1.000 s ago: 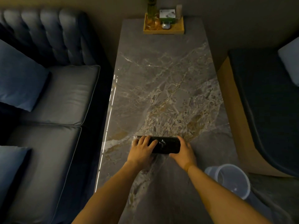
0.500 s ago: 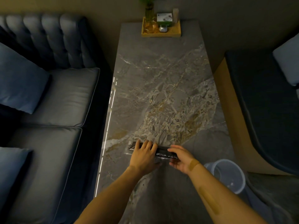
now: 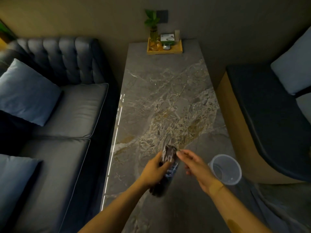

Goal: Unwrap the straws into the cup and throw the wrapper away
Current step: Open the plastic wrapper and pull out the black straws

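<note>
Marble table (image 3: 161, 98), dim light. My left hand (image 3: 154, 170) grips the pack of black straws (image 3: 165, 170) around its middle, held above the near part of the table, far end tilted up. Clear wrapper (image 3: 168, 145) sticks out at that far end. My right hand (image 3: 196, 167) sits just right of the pack, fingers (image 3: 183, 153) loosely spread, holding nothing. Clear plastic cup (image 3: 225, 169) stands empty at the table's near right edge.

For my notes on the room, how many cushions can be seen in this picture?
3. One blue cushion leans on the sofa's back, far left. A second lies at the near left edge. A pale one sits on the right seat. Others may lie outside the view.
</note>
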{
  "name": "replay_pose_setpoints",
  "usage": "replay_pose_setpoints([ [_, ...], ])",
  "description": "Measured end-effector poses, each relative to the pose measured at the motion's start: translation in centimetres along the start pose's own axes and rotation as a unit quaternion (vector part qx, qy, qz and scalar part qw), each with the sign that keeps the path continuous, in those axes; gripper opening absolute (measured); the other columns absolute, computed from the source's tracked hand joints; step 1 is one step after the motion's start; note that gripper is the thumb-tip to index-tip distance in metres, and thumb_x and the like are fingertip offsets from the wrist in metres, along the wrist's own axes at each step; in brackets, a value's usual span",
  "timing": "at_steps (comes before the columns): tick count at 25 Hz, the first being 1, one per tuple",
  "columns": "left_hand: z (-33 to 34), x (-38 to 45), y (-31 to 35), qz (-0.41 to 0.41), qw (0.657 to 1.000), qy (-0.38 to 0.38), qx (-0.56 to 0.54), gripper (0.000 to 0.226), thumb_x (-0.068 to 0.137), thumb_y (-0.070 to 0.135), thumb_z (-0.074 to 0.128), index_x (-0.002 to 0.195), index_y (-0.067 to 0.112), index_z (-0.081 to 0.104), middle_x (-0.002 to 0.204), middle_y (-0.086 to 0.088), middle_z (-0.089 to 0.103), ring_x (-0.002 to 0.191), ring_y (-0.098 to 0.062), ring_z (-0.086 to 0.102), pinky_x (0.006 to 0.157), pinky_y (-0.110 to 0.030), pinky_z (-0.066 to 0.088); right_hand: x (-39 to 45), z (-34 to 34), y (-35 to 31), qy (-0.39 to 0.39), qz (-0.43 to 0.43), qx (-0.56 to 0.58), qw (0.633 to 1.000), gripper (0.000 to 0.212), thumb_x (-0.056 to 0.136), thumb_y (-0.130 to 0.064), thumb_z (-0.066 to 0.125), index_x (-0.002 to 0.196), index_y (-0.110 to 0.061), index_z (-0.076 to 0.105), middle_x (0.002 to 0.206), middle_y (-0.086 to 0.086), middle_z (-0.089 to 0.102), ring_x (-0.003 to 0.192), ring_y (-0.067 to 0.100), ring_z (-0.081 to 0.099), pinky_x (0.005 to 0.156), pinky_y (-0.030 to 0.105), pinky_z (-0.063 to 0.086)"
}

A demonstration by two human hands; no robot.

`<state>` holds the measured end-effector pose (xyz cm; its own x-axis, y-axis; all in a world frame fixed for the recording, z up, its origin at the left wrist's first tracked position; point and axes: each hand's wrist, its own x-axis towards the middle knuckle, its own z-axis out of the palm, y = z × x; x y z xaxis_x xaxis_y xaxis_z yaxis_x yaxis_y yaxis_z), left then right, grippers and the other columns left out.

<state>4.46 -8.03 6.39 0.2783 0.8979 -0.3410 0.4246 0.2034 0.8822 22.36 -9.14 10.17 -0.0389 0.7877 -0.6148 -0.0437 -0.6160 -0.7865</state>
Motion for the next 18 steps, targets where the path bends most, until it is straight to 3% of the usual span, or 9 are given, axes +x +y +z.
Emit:
replay_pose_setpoints([
  [2, 0.6, -1.4, 1.1, -0.046, 0.988, -0.027, -0.145, 0.023, 0.093, 0.033, 0.060, 0.114, 0.026, 0.066, 0.109, 0.001, 0.074, 0.103, -0.013, 0.069, 0.092, -0.030, 0.053, -1.8, -0.1, 1.3, -0.043, -0.019, 0.017, 0.999, 0.046, 0.079, -0.042, 0.070, 0.122, -0.029, 0.060, 0.113, -0.003, 0.069, 0.101, 0.015, 0.066, 0.079, 0.030, 0.053],
  [5, 1.9, -3.4, 2.2, -0.113, 0.953, -0.050, -0.276, 0.023, 0.091, 0.030, 0.062, 0.108, 0.016, 0.071, 0.106, -0.007, 0.076, 0.100, -0.021, 0.072, 0.083, -0.029, 0.057, -3.6, 0.0, 3.3, -0.105, -0.018, 0.082, 0.991, 0.045, 0.081, -0.033, 0.068, 0.125, -0.025, 0.060, 0.117, 0.001, 0.072, 0.109, 0.020, 0.068, 0.092, 0.038, 0.055],
  [7, 2.9, -4.5, 2.4, -0.120, 0.947, -0.055, -0.293, 0.025, 0.092, 0.029, 0.062, 0.110, 0.014, 0.070, 0.108, -0.008, 0.076, 0.101, -0.021, 0.071, 0.081, -0.028, 0.058, -4.4, -0.2, 4.2, -0.102, -0.029, 0.087, 0.991, 0.044, 0.083, -0.030, 0.066, 0.126, -0.024, 0.060, 0.119, 0.001, 0.072, 0.111, 0.019, 0.067, 0.096, 0.037, 0.053],
  [9, 3.8, -5.5, 2.1, -0.109, 0.964, -0.038, -0.240, 0.027, 0.092, 0.034, 0.062, 0.114, 0.019, 0.068, 0.110, -0.005, 0.075, 0.103, -0.020, 0.071, 0.094, -0.038, 0.056, -5.1, -0.7, 4.9, -0.096, -0.037, 0.073, 0.992, 0.040, 0.085, -0.026, 0.065, 0.125, -0.023, 0.060, 0.118, 0.001, 0.072, 0.111, 0.018, 0.067, 0.093, 0.031, 0.056],
  [11, 4.2, -6.5, 1.7, -0.075, 0.983, -0.003, -0.170, 0.028, 0.089, 0.034, 0.066, 0.117, 0.029, 0.062, 0.112, -0.004, 0.073, 0.101, -0.019, 0.070, 0.096, -0.047, 0.054, -5.7, -1.3, 5.6, -0.095, -0.030, 0.054, 0.994, 0.037, 0.088, -0.023, 0.064, 0.124, -0.023, 0.060, 0.116, 0.000, 0.073, 0.109, 0.016, 0.068, 0.087, 0.026, 0.057],
  [14, 3.7, -8.0, 1.3, 0.030, 0.999, 0.033, 0.005, 0.070, 0.082, 0.045, 0.069, 0.140, 0.047, 0.029, 0.136, 0.007, 0.048, 0.109, -0.008, 0.059, 0.088, -0.033, 0.057, -6.6, -2.1, 6.2, -0.099, -0.011, 0.035, 0.994, 0.028, 0.090, -0.022, 0.063, 0.117, -0.026, 0.063, 0.110, -0.001, 0.076, 0.103, 0.016, 0.070, 0.079, 0.023, 0.057],
  [16, 2.7, -8.4, 0.9, 0.145, 0.972, 0.026, 0.184, 0.080, 0.082, 0.052, 0.062, 0.147, 0.047, 0.016, 0.149, 0.016, 0.027, 0.129, -0.003, 0.042, 0.097, -0.025, 0.049, -7.0, -2.4, 6.4, -0.105, -0.003, 0.023, 0.994, 0.025, 0.091, -0.020, 0.061, 0.115, -0.026, 0.064, 0.107, -0.002, 0.076, 0.101, 0.016, 0.071, 0.076, 0.021, 0.058],
  [18, 1.8, -8.5, 1.0, 0.244, 0.923, -0.002, 0.298, 0.067, 0.085, 0.046, 0.059, 0.145, 0.045, 0.029, 0.154, 0.015, 0.025, 0.138, -0.006, 0.030, 0.106, -0.026, 0.039, -7.3, -2.7, 6.7, -0.116, 0.000, 0.033, 0.993, 0.029, 0.092, -0.019, 0.060, 0.120, -0.025, 0.062, 0.111, 0.002, 0.075, 0.104, 0.018, 0.070, 0.079, 0.024, 0.058],
])
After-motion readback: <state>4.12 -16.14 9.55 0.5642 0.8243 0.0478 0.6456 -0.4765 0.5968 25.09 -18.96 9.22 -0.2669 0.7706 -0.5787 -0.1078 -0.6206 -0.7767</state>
